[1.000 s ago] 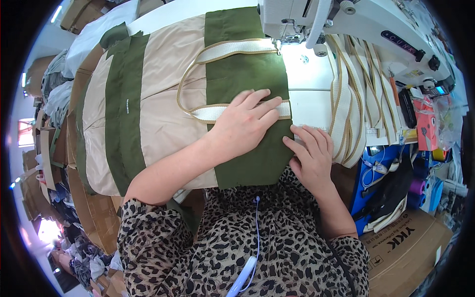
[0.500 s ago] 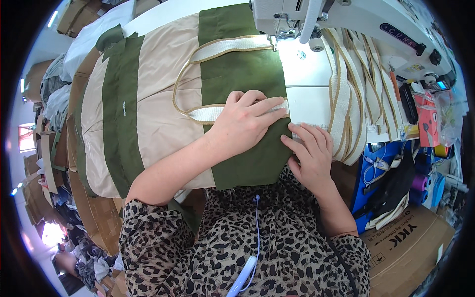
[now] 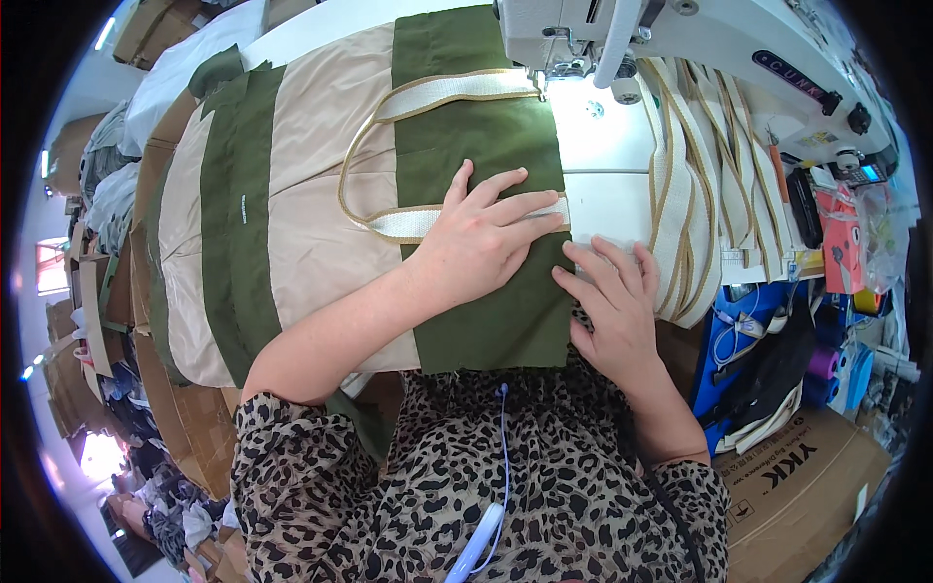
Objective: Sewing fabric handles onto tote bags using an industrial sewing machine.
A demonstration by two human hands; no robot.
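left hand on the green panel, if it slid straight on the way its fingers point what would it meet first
The left hand lies flat on the green panel, fingers pointing right along the cream webbing strap. Going straight on, it would likely pass the panel's right edge onto the white machine table, then reach the hanging webbing straps.

— Where is there open room on the table?

— A bare white strip of table (image 3: pixel 607 199) lies along its right side, between the green fabric panel (image 3: pixel 486 291) and hanging webbing straps (image 3: pixel 685 194).

— What blocks the way?

— At the far edge the sewing machine (image 3: pixel 680 39) overhangs. The left hand (image 3: pixel 481 238) and right hand (image 3: pixel 612 301) lie flat at the near edge — cluttered shelves crowd the right.
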